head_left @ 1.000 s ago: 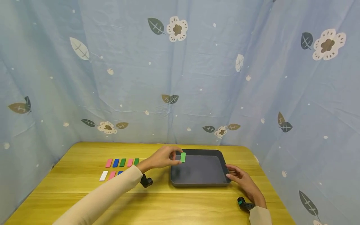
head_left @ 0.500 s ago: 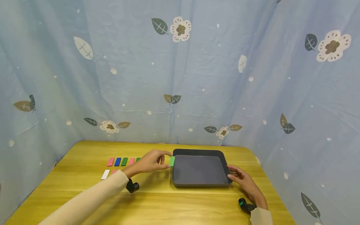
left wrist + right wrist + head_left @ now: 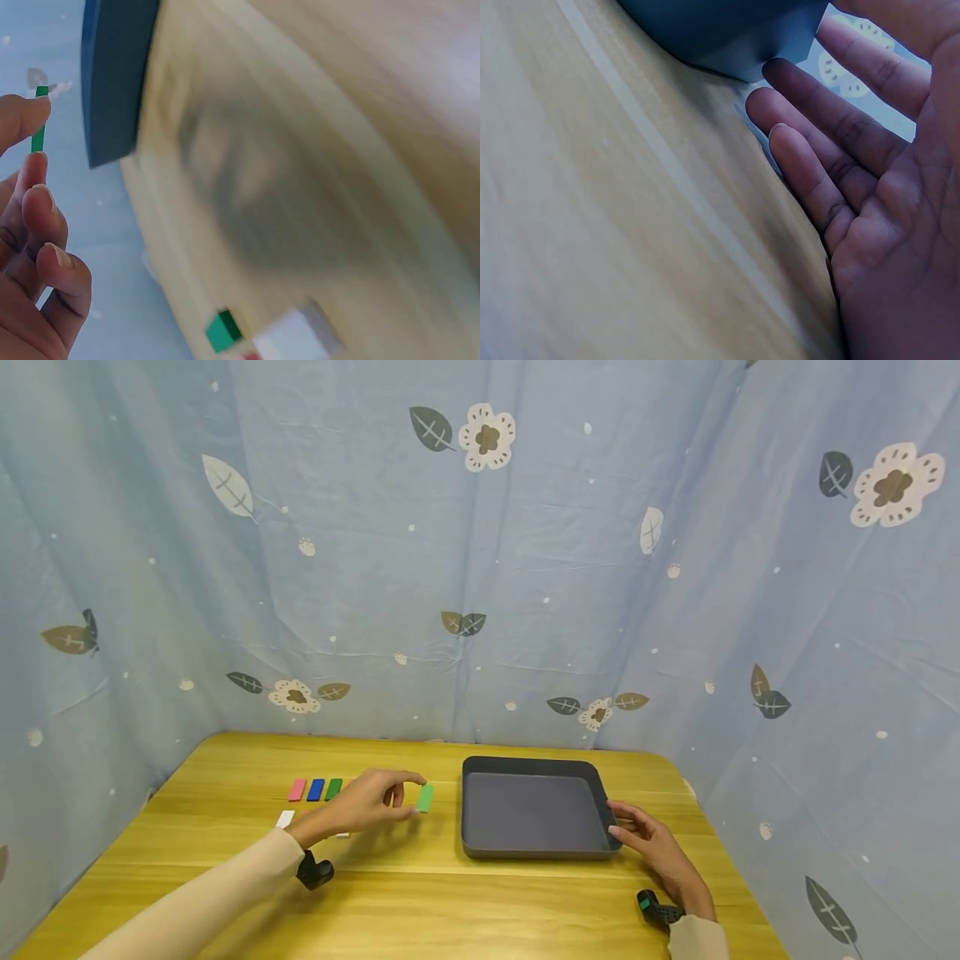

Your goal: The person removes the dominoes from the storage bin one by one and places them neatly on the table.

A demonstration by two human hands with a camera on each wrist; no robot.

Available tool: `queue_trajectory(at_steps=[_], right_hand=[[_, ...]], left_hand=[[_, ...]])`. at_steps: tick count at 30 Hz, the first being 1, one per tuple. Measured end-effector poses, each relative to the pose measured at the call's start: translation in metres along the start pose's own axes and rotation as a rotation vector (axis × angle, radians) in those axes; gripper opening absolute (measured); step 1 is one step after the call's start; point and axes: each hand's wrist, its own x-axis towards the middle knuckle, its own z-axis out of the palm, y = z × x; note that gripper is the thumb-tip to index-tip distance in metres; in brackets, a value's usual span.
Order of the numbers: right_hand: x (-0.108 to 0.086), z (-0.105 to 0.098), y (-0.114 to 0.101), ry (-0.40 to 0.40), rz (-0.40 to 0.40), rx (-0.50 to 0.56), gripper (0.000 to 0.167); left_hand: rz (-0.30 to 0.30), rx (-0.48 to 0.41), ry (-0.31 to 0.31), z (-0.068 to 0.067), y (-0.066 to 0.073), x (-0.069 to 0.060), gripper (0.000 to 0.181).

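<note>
My left hand (image 3: 367,802) pinches a light green domino block (image 3: 425,798) between thumb and index finger, above the table left of the dark grey tray (image 3: 536,853). From the left wrist, the thin edge of that block shows between the fingertips, while the other fingers bend loosely. At the tray's right side, my right hand (image 3: 660,852) holds the rim with thumb and fingers. The right wrist view shows several fingers (image 3: 810,172) by the tray's outer wall (image 3: 735,37); the thumb's tip is out of sight there. The tray floor shows bare.
Pink (image 3: 297,790), blue (image 3: 316,790) and dark green (image 3: 333,789) blocks lie in a row on the wooden table (image 3: 480,910). A white block (image 3: 285,818) lies nearer; the left forearm hides others. A patterned curtain (image 3: 360,568) hangs behind.
My left hand has carried the light green block leftward, from over the tray's left edge to beside the tray. The right hand stays at the tray.
</note>
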Motion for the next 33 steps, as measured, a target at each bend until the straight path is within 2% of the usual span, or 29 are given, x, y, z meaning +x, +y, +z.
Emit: queue_trajectory(at_steps=[7, 12, 24, 33], right_hand=[[-0.001, 0.001, -0.003, 0.007, 0.005, 0.000, 0.058], [-0.001, 0.002, -0.004, 0.007, 0.008, -0.003, 0.057], [0.002, 0.001, -0.003, 0.013, 0.002, -0.010, 0.057], [0.001, 0.002, -0.002, 0.020, -0.005, -0.016, 0.056]], left_hand=[[-0.050, 0.002, 0.007, -0.007, -0.011, -0.024, 0.042], [-0.088, 0.001, 0.014, -0.011, -0.020, -0.037, 0.044], [-0.118, 0.033, -0.007, -0.015, -0.038, -0.061, 0.048], [-0.162, 0.041, -0.014, -0.012, -0.045, -0.071, 0.047]])
